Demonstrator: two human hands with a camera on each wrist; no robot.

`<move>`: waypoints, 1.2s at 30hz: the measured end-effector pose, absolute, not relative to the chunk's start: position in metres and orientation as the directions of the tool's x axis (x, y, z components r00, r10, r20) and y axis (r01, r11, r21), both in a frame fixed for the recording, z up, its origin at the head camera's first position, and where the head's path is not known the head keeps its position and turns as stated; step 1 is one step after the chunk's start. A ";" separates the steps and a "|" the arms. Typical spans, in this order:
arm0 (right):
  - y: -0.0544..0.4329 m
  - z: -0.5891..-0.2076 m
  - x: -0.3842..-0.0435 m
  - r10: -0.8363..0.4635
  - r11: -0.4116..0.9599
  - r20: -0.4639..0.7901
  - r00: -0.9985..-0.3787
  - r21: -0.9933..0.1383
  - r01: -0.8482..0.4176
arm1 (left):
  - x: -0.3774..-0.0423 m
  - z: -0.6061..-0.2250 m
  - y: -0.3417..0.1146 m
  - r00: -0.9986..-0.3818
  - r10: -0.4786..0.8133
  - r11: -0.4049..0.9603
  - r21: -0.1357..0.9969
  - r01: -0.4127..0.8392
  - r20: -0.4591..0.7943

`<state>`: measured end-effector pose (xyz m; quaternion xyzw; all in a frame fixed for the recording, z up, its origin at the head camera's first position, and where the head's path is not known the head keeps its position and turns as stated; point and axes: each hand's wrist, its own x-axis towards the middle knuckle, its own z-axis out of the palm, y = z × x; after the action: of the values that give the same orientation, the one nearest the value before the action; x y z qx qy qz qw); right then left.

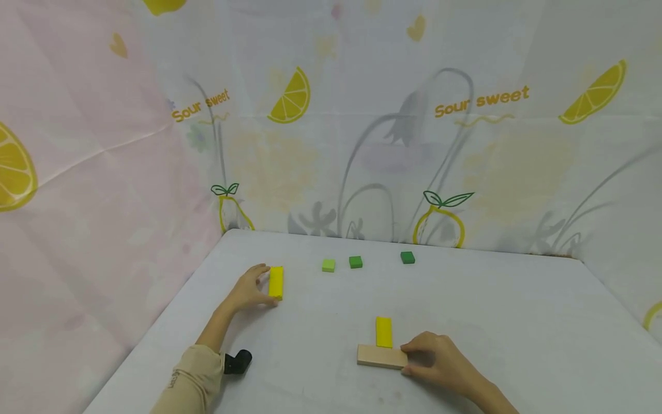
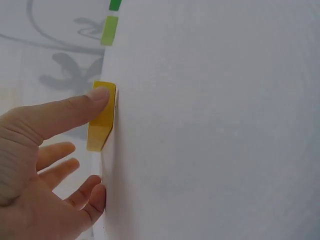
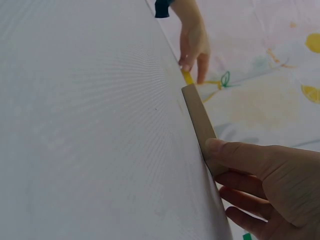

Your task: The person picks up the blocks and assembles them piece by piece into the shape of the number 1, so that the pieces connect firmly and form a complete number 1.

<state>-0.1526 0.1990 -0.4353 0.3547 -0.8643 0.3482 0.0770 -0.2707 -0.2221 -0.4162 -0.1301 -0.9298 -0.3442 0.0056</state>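
Observation:
My left hand is at a yellow block lying lengthwise away from me, left of the table's middle. The thumb presses the block's near end and the index finger reaches toward its far end; the other fingers are spread. With thumb and index finger, my right hand pinches the right end of a plain wooden block, which lies crosswise on the table. A second yellow block lies just beyond it, its near end at the wooden block's far side. That contact cannot be told surely.
Toward the back of the white table sit a light green block, a green block and a dark green block. A black device is at my left sleeve. Printed cloth hangs behind the table.

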 end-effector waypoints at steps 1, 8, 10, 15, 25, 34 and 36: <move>0.199 -0.435 -0.153 -0.560 0.506 0.380 -0.736 -0.547 -0.667 | -0.272 -0.416 -0.223 -0.963 0.253 0.724 0.641 0.253 0.094; 0.199 -0.434 -0.152 -0.562 0.508 0.377 -0.736 -0.546 -0.667 | -0.275 -0.415 -0.225 -0.966 0.258 0.727 0.654 0.211 0.024; 0.198 -0.434 -0.152 -0.560 0.509 0.375 -0.739 -0.548 -0.664 | -0.277 -0.416 -0.227 -0.961 0.273 0.721 0.654 0.230 0.038; 0.198 -0.432 -0.152 -0.557 0.524 0.343 -0.757 -0.561 -0.640 | -0.285 -0.416 -0.230 -0.940 0.340 0.722 0.631 0.283 0.032; 0.199 -0.437 -0.152 -0.558 0.510 0.375 -0.740 -0.549 -0.662 | -0.295 -0.407 -0.226 -0.906 0.418 0.718 0.637 0.282 -0.069; 0.199 -0.436 -0.152 -0.554 0.524 0.365 -0.748 -0.546 -0.654 | -0.296 -0.407 -0.224 -0.931 0.358 0.715 0.663 0.222 -0.075; 0.199 -0.437 -0.152 -0.554 0.522 0.379 -0.741 -0.535 -0.664 | -0.294 -0.409 -0.224 -0.940 0.334 0.717 0.666 0.207 -0.067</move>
<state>-0.1518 0.1991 -0.4366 0.3507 -0.8687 0.3404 0.0807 -0.2945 -0.2242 -0.4094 -0.1469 -0.9219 -0.3465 -0.0915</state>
